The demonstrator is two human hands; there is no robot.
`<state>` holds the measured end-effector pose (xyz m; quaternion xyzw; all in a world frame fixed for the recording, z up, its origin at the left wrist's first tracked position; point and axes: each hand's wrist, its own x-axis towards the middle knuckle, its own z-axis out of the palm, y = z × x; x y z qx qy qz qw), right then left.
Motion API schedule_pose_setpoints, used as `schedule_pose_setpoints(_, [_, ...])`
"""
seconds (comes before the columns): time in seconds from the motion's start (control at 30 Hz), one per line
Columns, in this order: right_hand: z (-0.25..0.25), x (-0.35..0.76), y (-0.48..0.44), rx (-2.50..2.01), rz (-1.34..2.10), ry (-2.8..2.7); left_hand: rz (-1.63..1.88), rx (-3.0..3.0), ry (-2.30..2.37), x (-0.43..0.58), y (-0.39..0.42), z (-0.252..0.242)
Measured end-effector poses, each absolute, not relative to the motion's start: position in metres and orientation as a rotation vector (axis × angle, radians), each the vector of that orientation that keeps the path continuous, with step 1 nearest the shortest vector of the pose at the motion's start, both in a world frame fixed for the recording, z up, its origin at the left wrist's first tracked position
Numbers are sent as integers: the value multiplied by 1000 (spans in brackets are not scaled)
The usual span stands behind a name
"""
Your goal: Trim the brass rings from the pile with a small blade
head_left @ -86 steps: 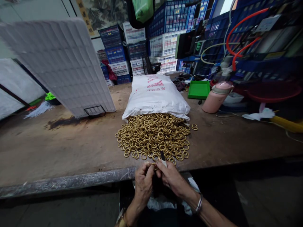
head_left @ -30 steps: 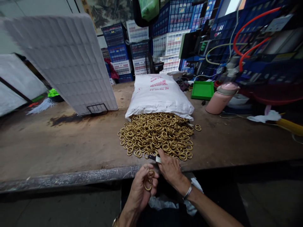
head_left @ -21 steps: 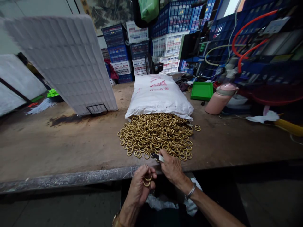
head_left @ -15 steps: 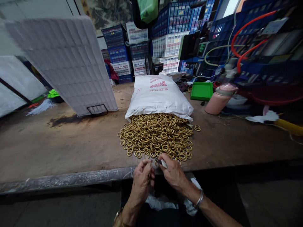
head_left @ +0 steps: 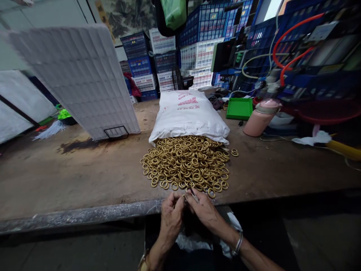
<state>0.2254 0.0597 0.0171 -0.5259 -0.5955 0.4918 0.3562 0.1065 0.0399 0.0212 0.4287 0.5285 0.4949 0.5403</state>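
Behind piled rings [head_left: 186,162], white sack [head_left: 193,119], tray [head_left: 239,109] at right

Left hand [head_left: 171,212] and right hand [head_left: 204,210] hung close together at the ring heap's [head_left: 184,160] six o'clock.
The left pinched a ring [head_left: 184,196], the right a slim tool [head_left: 193,194]; a white sack [head_left: 190,118] lay at twelve, a pink bottle [head_left: 257,122] stood at two.

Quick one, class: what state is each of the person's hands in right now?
Left hand: closed, pinching a gold-coloured ring.
Right hand: closed, holding a slim, dark-tipped tool.
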Motion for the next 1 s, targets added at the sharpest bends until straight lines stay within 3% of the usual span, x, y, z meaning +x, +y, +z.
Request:
schedule_pose_setpoints(0.17, [6,226,60,-1353,1432,-1423,1200,1125,1252,109,40,24])
schedule_pose_setpoints(0.63, [7,222,63,-1441,1214,-1580,1022,843,1213,105,40,20])
schedule_pose_setpoints(1.0, [5,222,65,-1388,1298,-1533,1046,761,1171,108,39,25])
